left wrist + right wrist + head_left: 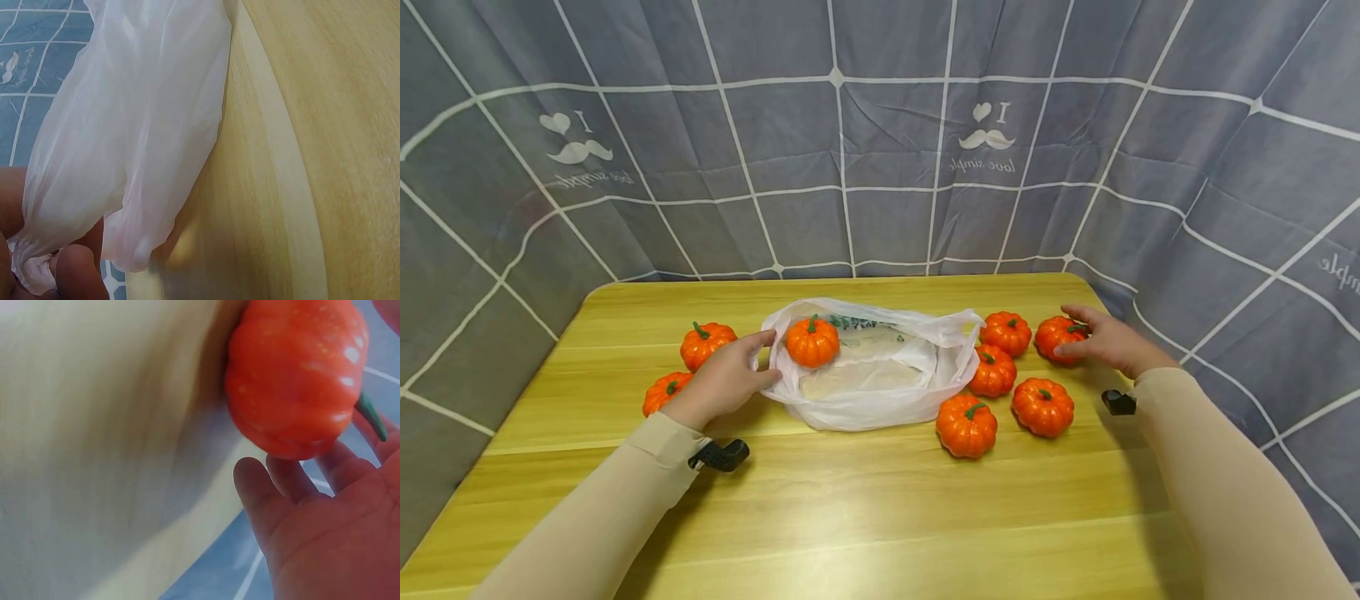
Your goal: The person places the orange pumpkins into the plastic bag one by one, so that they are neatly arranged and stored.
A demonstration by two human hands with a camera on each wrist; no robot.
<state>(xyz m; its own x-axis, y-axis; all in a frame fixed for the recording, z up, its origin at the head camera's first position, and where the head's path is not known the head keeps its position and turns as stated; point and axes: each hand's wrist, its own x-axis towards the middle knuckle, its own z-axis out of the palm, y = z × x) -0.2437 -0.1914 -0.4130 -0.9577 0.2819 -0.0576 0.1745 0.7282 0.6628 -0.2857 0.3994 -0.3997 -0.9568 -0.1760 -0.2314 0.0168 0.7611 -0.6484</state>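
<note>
A white plastic bag [865, 408] lies on the table with its mouth spread wide. My left hand [726, 379] pinches the bag's left edge, and the left wrist view shows its gathered plastic [125, 125] between thumb and fingers. Just inside the mouth at that end sits an orange pumpkin [812, 342] with a green stem. At the far right my right hand [1108, 340] reaches over another orange pumpkin [1057, 337]. In the right wrist view its loosely extended fingers [256, 487] are right at the side of that pumpkin [297, 378].
Several more pumpkins [1042, 407] stand between the bag and my right hand. Two others, a rear pumpkin [706, 343] and a front pumpkin [664, 392], are beside my left hand. A grey checked curtain [887, 167] hangs behind the wooden table [865, 517].
</note>
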